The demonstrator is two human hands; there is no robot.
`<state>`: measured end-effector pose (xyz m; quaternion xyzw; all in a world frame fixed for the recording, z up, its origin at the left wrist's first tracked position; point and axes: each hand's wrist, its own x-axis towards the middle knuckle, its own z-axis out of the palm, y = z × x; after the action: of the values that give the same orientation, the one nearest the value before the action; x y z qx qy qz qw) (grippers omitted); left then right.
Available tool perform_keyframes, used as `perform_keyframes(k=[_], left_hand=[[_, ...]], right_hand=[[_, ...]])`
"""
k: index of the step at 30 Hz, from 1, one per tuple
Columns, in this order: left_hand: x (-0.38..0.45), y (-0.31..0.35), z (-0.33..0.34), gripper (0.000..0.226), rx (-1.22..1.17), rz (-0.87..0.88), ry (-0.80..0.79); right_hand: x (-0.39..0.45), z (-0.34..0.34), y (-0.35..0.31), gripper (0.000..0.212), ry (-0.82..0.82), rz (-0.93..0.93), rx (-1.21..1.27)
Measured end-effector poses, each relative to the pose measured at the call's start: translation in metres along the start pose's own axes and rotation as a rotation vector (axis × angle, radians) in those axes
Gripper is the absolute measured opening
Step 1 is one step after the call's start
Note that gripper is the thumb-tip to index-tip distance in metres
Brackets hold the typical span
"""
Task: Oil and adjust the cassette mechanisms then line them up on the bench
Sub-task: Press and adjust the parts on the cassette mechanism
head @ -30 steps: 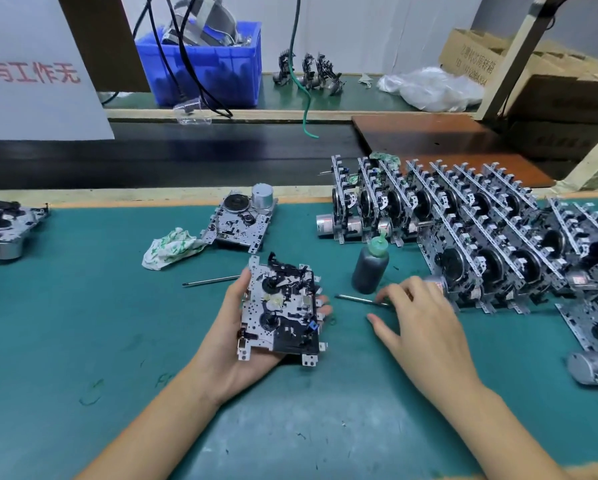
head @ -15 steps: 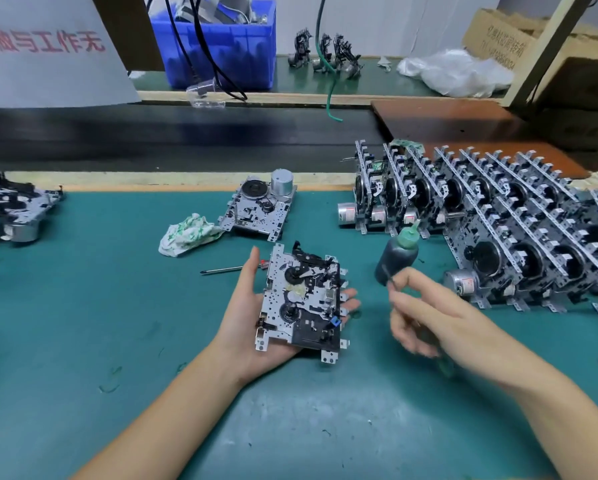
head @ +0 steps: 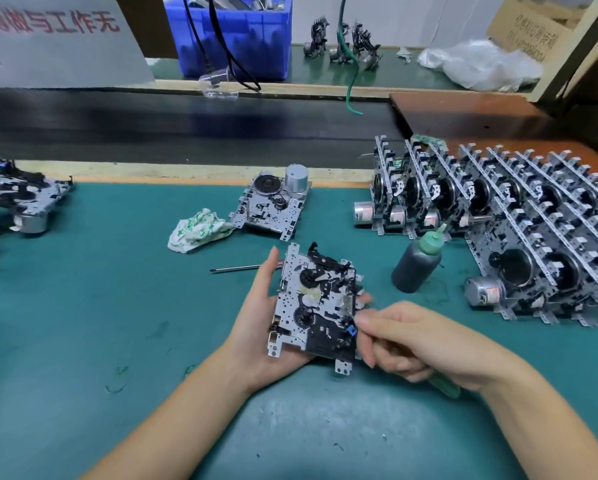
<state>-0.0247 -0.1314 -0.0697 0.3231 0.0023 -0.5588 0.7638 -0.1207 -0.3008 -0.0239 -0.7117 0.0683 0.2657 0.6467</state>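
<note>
- Green bench mat (head: 82, 323), bordered at its far edge by a wooden strip and a dark belt beyond.
- Cassette mechanism (head: 316, 303) near the mat's middle, lying face up across the palm of the left hand (head: 256, 327); thumb up along its left edge, fingertips showing past its right edge, curled round it.
- Right hand (head: 418, 337) touching the mechanism's right edge, fingers curled round a green-handled tool (head: 444, 386); tip hidden among the parts.
- Dark oil bottle (head: 417, 265) upright just beyond the right hand.
- Row of mechanisms (head: 533, 230) standing on edge along the right side.
- Second mechanism (head: 273, 206) flat near the far edge, crumpled cloth (head: 198, 230) touching its left corner.
- Thin rod (head: 235, 269) behind the left thumb.
</note>
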Motion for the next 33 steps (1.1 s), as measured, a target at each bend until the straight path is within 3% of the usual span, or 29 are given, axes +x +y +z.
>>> perform_keyframes(k=[15, 20, 26, 33], left_hand=[[0.0043, -0.0057, -0.0017, 0.084, 0.020, 0.016, 0.007], [0.0055, -0.0014, 0.0004, 0.075, 0.076, 0.004, 0.017], [0.0052, -0.0010, 0.0016, 0.075, 0.082, -0.014, 0.034], [0.0056, -0.0020, 0.0001, 0.077, 0.080, 0.006, 0.050]], right_hand=[[0.0013, 0.0054, 0.0043, 0.063, 0.099, 0.057, -0.026], [0.0029, 0.0027, 0.0023, 0.063, 0.143, 0.060, -0.150], [0.0024, -0.0036, 0.0023, 0.067, 0.071, 0.082, -0.150], [0.0037, 0.0017, 0.0049, 0.065, 0.152, 0.037, -0.275]])
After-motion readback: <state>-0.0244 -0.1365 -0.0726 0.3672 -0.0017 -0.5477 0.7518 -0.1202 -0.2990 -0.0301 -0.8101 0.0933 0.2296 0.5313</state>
